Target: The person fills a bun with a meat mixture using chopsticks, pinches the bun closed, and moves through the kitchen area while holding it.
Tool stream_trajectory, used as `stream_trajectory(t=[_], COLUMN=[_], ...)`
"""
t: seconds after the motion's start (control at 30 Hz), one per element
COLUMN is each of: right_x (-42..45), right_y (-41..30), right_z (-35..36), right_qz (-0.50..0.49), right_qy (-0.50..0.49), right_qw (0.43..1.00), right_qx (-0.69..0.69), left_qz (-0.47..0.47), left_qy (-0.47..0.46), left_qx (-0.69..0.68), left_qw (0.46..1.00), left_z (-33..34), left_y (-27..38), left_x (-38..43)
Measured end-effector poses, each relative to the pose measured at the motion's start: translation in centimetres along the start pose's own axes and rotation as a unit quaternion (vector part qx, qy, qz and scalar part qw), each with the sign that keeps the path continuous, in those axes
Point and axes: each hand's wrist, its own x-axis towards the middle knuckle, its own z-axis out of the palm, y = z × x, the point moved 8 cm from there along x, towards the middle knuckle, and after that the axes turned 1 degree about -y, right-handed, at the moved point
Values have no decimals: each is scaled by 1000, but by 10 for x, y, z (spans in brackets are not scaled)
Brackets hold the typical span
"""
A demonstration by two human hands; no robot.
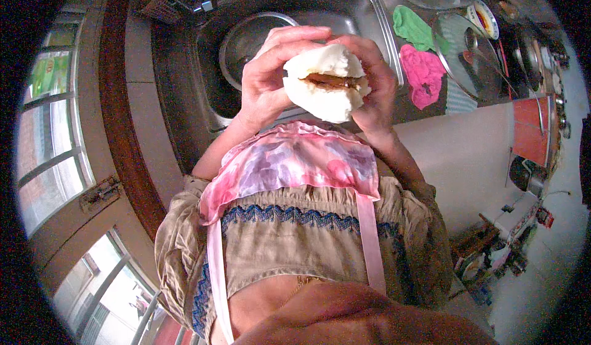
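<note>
A white bun (pixel 325 79), split across with a brown filling showing in the gap, is held up between both hands, close to the camera. My left hand (pixel 272 70) grips its left side, with the thumb low and the fingers curled over the top. Around the right side closes my right hand (pixel 376 79), partly in shadow. Below the bun, the wearer's pink and purple patterned apron (pixel 300 160) hangs over a brown top. Behind the hands lies a metal sink (pixel 346 21) with a round metal-rimmed basin or lid (pixel 226 58) in it.
Right of the sink lie a green cloth (pixel 413 28), a pink cloth (pixel 422 74) and a clear glass lid (pixel 471 58) on a striped cloth. A small bowl with brown residue (pixel 482 19) stands near a stove with cookware. Windows (pixel 51 114) are at the left.
</note>
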Motion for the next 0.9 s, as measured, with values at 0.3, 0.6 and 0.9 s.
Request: stream_trajectory(t=[0.3,0.6,0.9], right_x=[-6,21,34], right_y=[12,-46,-115], right_z=[-5,21,66], right_qz=[72,-109,-420], right_qy=[80,-42,-2], right_qw=[991,993,908], right_qx=[79,-20,-11], left_qz=[-29,30,272], left_qy=[36,-31,68], left_qx=[-7,-36,-115], left_qw=[999,998,953], left_z=[3,5,1], left_y=[0,54,117], left_x=[1,25,31])
